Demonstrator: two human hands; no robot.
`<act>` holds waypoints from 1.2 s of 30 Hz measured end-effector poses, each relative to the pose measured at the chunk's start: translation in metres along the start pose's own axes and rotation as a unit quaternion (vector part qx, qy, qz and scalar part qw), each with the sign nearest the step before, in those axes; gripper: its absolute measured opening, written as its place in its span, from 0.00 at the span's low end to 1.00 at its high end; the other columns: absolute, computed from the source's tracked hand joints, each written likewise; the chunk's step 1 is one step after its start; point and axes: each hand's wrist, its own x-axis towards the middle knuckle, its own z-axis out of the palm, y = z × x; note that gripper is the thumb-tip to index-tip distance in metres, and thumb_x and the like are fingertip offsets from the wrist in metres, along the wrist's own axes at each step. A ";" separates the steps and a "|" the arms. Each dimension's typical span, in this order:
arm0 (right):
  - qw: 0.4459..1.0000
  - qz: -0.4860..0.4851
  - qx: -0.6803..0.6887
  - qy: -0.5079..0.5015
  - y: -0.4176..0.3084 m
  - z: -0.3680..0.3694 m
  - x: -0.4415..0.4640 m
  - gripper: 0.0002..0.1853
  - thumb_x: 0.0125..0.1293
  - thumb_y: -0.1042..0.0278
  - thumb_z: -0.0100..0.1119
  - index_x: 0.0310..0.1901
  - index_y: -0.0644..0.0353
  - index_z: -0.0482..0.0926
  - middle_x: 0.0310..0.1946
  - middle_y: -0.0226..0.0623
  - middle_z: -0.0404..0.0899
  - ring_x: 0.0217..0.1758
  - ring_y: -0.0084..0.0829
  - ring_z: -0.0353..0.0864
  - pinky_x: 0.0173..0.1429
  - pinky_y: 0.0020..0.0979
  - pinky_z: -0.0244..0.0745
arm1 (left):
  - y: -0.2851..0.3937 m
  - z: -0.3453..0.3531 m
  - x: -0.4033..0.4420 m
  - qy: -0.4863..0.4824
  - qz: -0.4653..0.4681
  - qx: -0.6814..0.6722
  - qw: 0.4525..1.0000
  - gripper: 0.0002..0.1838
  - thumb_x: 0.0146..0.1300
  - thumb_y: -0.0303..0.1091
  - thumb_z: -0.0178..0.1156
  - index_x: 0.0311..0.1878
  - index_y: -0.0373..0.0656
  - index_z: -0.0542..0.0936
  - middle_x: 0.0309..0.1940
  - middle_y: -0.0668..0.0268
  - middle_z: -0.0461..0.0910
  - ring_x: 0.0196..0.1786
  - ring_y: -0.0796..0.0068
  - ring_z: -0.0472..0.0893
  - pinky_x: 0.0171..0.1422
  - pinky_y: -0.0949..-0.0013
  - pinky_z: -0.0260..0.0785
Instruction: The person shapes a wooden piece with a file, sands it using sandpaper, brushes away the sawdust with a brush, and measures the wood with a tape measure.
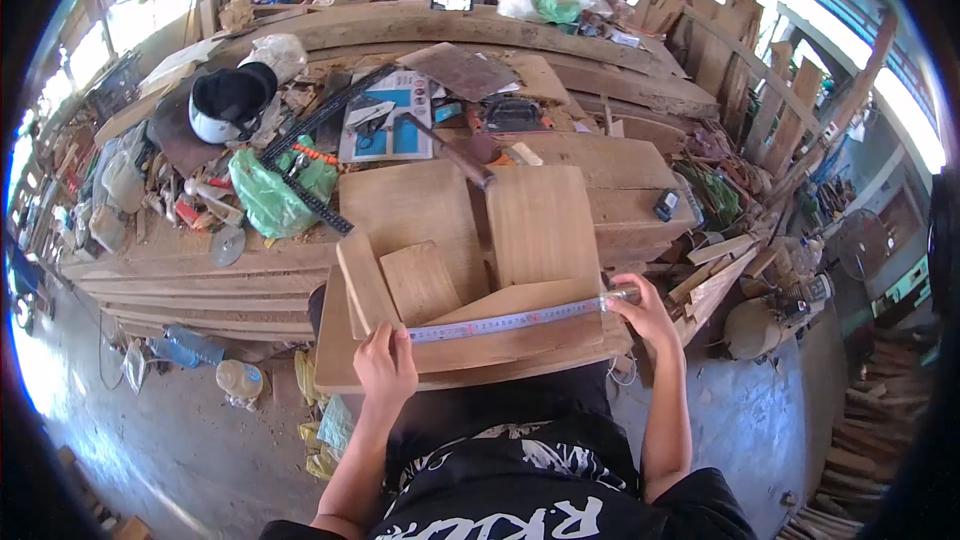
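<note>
A blade of a tape measure, pale with dark markings, stretches across a flat wooden board in front of my body. My left hand pinches the blade's left end near the board's front left. At the other end, my right hand is closed around the tape measure's end at the board's right edge; a shiny piece shows by the fingers. Behind the blade lie a narrow wood strip, a small wood block and two wider panels, one left and one right.
A hammer lies behind the panels. A black steel square crosses a green plastic bag. A cap rests at the back left. A small dark device sits on stacked planks at right. Bottles stand on the floor.
</note>
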 end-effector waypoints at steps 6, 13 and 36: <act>0.997 -0.032 0.076 0.010 -0.006 0.005 -0.005 0.22 0.64 0.68 0.75 0.56 0.62 0.76 0.57 0.37 0.77 0.46 0.27 0.83 0.40 0.31 0.85 | 0.001 0.000 -0.002 -0.001 -0.038 -0.018 0.999 0.11 0.71 0.32 0.57 0.32 0.36 0.76 0.23 0.51 0.77 0.28 0.43 0.79 0.33 0.52 0.69; 0.992 -0.029 0.119 0.006 -0.004 0.009 -0.003 0.20 0.63 0.74 0.74 0.54 0.63 0.77 0.52 0.37 0.77 0.47 0.28 0.83 0.38 0.32 0.88 | 0.004 -0.001 0.000 -0.003 -0.027 -0.014 1.000 0.10 0.70 0.31 0.57 0.32 0.37 0.76 0.22 0.53 0.76 0.26 0.46 0.78 0.32 0.53 0.68; 0.949 -0.148 -0.199 0.193 -0.015 0.028 -0.012 0.27 0.53 0.62 0.80 0.51 0.62 0.78 0.42 0.49 0.84 0.48 0.49 0.85 0.54 0.45 0.79 | -0.003 0.003 -0.003 0.004 -0.037 -0.022 0.999 0.15 0.71 0.33 0.58 0.28 0.37 0.72 0.20 0.55 0.73 0.24 0.48 0.76 0.31 0.53 0.66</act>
